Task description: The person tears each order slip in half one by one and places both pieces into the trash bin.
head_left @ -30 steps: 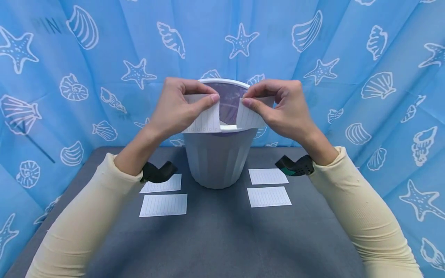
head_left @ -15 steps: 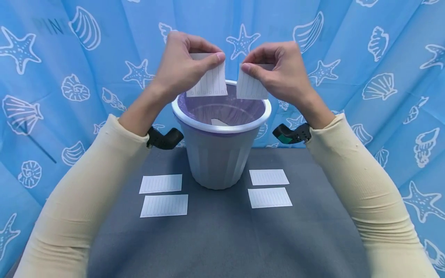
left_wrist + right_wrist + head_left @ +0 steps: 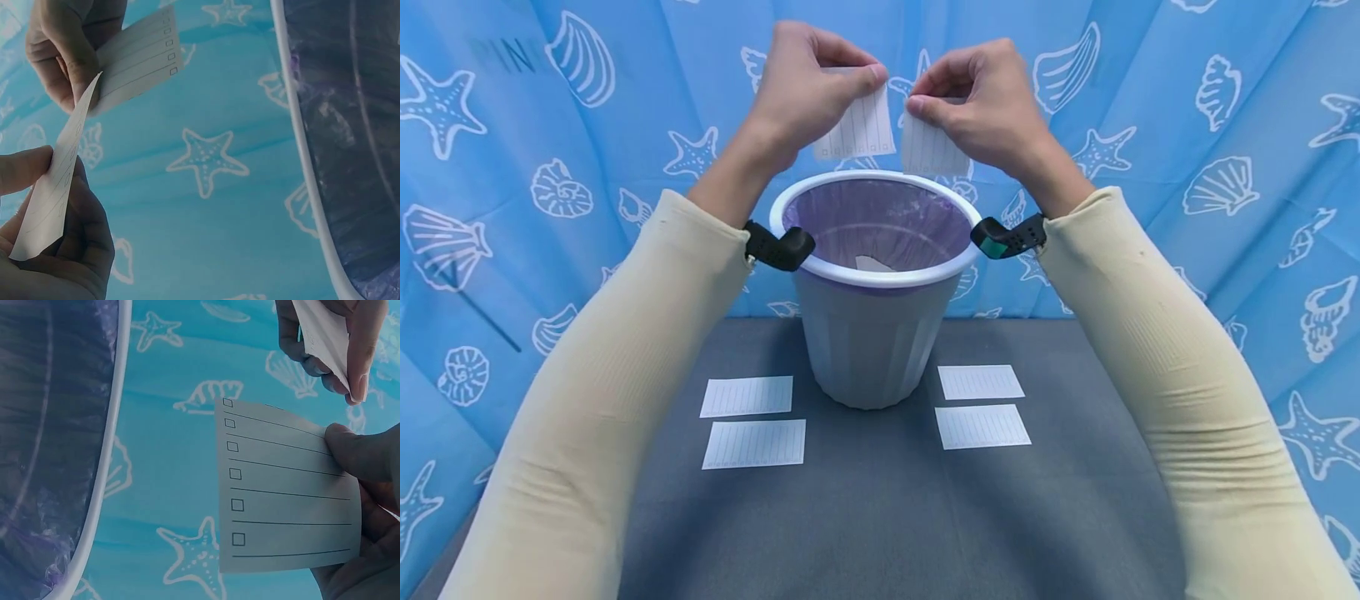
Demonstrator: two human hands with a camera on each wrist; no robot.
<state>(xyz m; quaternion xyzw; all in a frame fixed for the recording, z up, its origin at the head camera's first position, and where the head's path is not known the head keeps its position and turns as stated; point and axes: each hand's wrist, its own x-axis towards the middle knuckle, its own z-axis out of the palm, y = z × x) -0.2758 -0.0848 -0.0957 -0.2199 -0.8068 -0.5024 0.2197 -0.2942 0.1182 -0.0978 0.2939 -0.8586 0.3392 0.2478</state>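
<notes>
In the head view my left hand (image 3: 808, 104) pinches a lined paper piece (image 3: 861, 129) between thumb and fingers, above the back of the bin. Beside it, my right hand (image 3: 992, 108) pinches another lined paper piece (image 3: 934, 150). A narrow gap separates the two pieces. A column of small printed boxes runs along one edge of the right hand's paper (image 3: 284, 494) in the right wrist view. Below both hands stands a pale grey waste bin (image 3: 868, 342) with a purple liner (image 3: 895, 217). A white scrap (image 3: 872, 264) shows inside it.
On the dark grey tabletop (image 3: 880, 508), two lined cards (image 3: 754, 443) lie left of the bin and two more lined cards (image 3: 982, 427) lie to its right. Behind hangs a blue curtain (image 3: 647, 50) with white shell and starfish prints.
Both hands have risen from the bin's rim to above its back, each still pinching its paper. They have moved slightly closer together over the last half second. Bin and cards have stayed put.
</notes>
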